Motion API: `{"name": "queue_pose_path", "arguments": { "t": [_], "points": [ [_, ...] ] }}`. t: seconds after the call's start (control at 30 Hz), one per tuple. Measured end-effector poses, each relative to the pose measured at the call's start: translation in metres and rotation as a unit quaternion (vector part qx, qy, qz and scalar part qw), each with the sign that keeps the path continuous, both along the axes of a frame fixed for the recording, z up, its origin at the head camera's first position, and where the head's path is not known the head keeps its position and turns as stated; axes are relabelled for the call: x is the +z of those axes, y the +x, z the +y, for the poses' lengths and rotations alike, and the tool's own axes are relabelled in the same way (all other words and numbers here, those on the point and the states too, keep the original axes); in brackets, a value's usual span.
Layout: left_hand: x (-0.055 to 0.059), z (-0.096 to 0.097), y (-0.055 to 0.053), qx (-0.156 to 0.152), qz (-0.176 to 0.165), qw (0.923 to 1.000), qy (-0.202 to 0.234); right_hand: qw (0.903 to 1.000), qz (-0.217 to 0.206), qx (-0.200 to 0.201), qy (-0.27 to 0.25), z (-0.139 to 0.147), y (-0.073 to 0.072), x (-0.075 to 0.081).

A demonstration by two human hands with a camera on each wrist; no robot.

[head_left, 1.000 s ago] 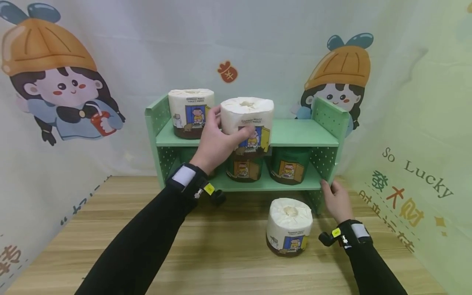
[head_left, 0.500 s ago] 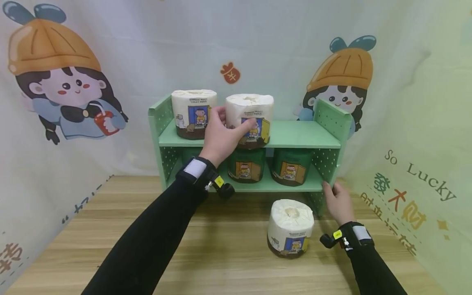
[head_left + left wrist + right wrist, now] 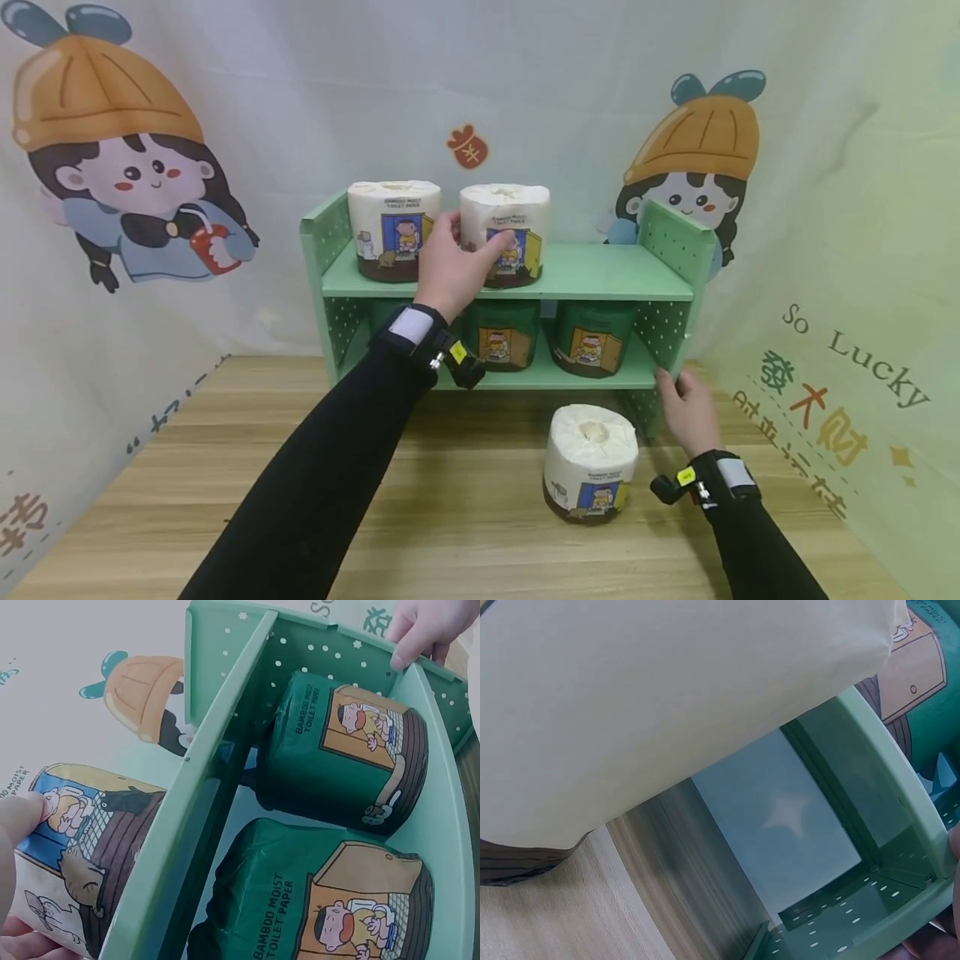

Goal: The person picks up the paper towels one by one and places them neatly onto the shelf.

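My left hand grips a white-wrapped toilet roll, thumb across its front and fingers round its left side. That roll stands upright at the top board of a green two-tier rack; whether its base touches the board is hard to tell. Just left of it sits another white toilet roll. My right hand holds the lower front edge of the rack's right side panel. Near that hand, a third white toilet roll stands on the wooden table, and it fills much of the right wrist view.
Green-wrapped toilet rolls line the lower board, the leftmost one mostly hidden behind my left arm. Raised perforated side panels bound the top board. A printed cloth hangs behind the rack.
My left hand has moved the gripped toilet roll up and back, from in front of the rack to its top board. The right hand keeps its hold on the side panel.
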State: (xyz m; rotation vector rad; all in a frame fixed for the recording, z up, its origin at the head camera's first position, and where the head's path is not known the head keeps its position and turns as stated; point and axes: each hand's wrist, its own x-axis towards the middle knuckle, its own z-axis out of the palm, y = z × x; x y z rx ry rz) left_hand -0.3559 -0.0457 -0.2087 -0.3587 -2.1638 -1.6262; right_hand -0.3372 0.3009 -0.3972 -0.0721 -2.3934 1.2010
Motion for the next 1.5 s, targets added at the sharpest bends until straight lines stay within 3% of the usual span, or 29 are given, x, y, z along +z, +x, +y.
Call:
{"name": "queue_pose_path", "arguments": {
  "t": [0.2,0.43,0.57,0.8,1.1,1.5],
  "points": [
    [0.001,0.001,-0.005,0.016,0.000,0.9997,-0.019,1.0000,-0.007,0.000,-0.005,-0.001,0.002,0.001],
    [-0.002,-0.003,-0.006,0.012,-0.010,0.9997,-0.018,0.9999,-0.011,0.003,-0.009,-0.002,0.003,0.003],
    [-0.006,-0.006,-0.001,0.004,-0.011,0.9999,0.003,0.9998,-0.014,0.004,-0.012,-0.002,0.002,0.003],
    [-0.013,-0.007,0.015,-0.019,0.020,0.9986,0.045,0.9997,-0.018,0.009,-0.014,-0.001,0.004,0.005],
    [-0.035,-0.004,0.037,-0.069,0.012,0.9930,0.095,0.9996,-0.018,0.008,-0.017,-0.003,0.003,0.004],
    [-0.078,0.009,0.059,-0.116,0.034,0.9877,0.099,0.9996,-0.018,0.008,-0.017,-0.002,0.003,0.003]
  ]
}}
